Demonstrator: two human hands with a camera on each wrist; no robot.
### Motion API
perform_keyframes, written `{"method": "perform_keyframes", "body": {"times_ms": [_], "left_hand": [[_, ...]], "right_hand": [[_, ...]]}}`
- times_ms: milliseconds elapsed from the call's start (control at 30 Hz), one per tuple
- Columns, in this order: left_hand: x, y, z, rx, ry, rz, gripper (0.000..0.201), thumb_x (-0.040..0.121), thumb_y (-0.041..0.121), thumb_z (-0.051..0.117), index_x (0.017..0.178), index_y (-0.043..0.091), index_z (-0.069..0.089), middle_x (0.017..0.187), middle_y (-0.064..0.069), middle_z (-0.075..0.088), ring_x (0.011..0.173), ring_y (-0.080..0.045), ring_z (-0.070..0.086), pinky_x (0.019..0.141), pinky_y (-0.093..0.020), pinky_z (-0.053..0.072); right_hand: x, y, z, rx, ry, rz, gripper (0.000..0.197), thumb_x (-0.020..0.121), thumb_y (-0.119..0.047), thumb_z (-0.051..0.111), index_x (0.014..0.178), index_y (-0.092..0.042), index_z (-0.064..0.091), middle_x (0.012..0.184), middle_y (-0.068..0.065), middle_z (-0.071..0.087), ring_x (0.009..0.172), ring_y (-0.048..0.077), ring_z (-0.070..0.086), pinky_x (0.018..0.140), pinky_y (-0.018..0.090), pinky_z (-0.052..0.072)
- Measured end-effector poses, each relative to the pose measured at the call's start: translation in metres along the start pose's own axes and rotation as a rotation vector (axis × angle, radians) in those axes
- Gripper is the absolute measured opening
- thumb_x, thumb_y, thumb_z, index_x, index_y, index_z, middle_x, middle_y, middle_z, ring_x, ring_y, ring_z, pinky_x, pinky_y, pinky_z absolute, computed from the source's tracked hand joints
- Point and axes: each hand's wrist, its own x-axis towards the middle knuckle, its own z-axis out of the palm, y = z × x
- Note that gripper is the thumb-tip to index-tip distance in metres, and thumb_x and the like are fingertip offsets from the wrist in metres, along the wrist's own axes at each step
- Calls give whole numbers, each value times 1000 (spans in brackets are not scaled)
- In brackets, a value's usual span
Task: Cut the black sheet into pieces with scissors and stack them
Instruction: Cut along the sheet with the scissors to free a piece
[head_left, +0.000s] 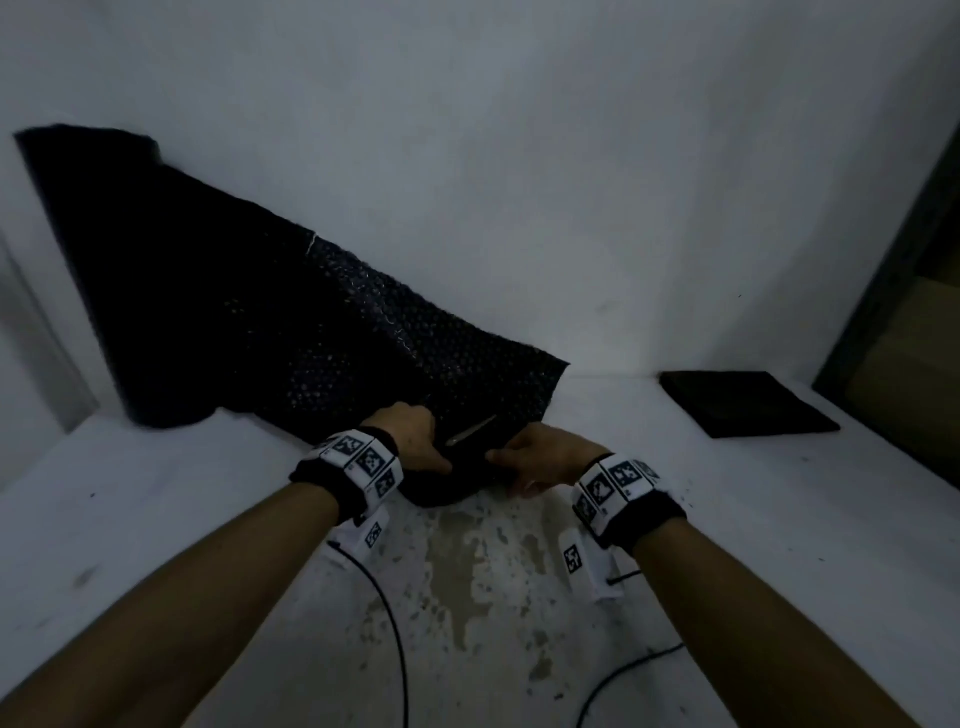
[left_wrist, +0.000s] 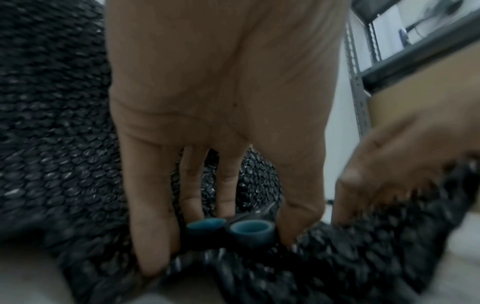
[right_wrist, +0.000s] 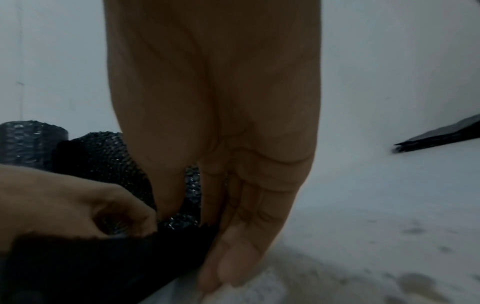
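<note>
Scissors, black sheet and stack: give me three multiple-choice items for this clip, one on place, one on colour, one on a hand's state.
1. Where do the scissors lie?
A. on the black sheet between the hands
B. on the stack
C. on the bare table

2. What colour lines the scissors' finger loops?
A. red
B. blue
C. yellow

3. What is the right hand doing?
A. hanging idle
B. working the scissors
C. gripping the sheet's near edge

Key: 1 A, blades show on the sheet between both hands; 2 B, left wrist view shows blue loops; 3 C, thumb and fingers pinch the edge in the right wrist view.
</note>
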Motion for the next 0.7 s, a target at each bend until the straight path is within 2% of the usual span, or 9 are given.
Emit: {"method": "perform_keyframes", "body": {"times_ms": [67, 167, 267, 333, 400, 467, 533, 600, 700], "left_hand": [[-4, -3, -1, -81, 14, 9, 45, 79, 52, 76, 96, 13, 62, 99, -4, 63, 84, -22, 63, 57, -29, 52], [-11, -10, -6, -287, -18, 7, 35, 82, 41, 78, 95, 13, 61, 91, -4, 64, 76, -20, 63, 66, -34, 59], [-13, -19, -12, -342, -6, 69, 24, 84, 39, 75, 88, 17, 67, 78, 0, 67, 68, -14, 64, 61, -28, 57], [-16, -21, -13, -392, 26, 114, 17, 87, 34, 73, 84, 18, 67, 79, -3, 69, 67, -15, 67, 59, -27, 56], [-17, -19, -12, -427, 99, 158, 16, 90, 28, 71, 87, 12, 67, 85, -9, 70, 71, -18, 70, 61, -28, 59], [-17, -18, -8, -392, 170, 193, 16, 92, 26, 69, 87, 11, 67, 91, -9, 69, 75, -17, 69, 61, -24, 57], [-14, -18, -3, -285, 174, 209, 17, 92, 31, 68, 85, 16, 67, 94, -7, 68, 82, -19, 66, 69, -28, 55], [-15, -18, 3, -230, 91, 194, 14, 94, 34, 65, 85, 23, 67, 91, -3, 67, 82, -19, 65, 67, -27, 53], [-21, -11, 6, -196, -18, 199, 20, 96, 36, 62, 106, 19, 69, 103, -3, 66, 83, -17, 65, 66, -25, 56]], "right_hand": [[0, 6, -3, -42, 54, -18, 39, 96, -42, 63, 99, -5, 75, 88, 10, 76, 84, 23, 74, 80, 34, 62], [-3, 16, -10, -92, 95, -13, 32, 93, -37, 68, 92, -6, 77, 81, 7, 76, 77, 18, 74, 74, 29, 62], [-8, 29, -16, -60, 119, 3, 28, 88, -35, 75, 93, -7, 78, 84, 8, 77, 78, 17, 74, 73, 26, 61], [-12, 37, -19, -47, 169, 16, 25, 84, -32, 80, 91, -8, 79, 83, 7, 77, 74, 13, 72, 74, 24, 61], [-16, 45, -23, -84, 203, 17, 19, 81, -29, 82, 88, -12, 80, 83, 5, 77, 74, 11, 71, 74, 22, 59], [-21, 52, -27, -130, 231, 16, 12, 80, -24, 82, 88, -15, 81, 85, 4, 77, 79, 13, 72, 71, 19, 57], [-25, 58, -32, -170, 246, 28, 14, 78, -22, 83, 91, -16, 81, 85, 2, 75, 82, 14, 70, 71, 20, 55], [-30, 65, -39, -216, 237, 51, 21, 76, -23, 83, 96, -18, 80, 90, -1, 70, 91, 15, 66, 74, 21, 51], [-38, 76, -50, -254, 212, 95, 30, 76, -20, 81, 105, -22, 77, 109, 1, 66, 108, 20, 61, 87, 25, 50]]}}
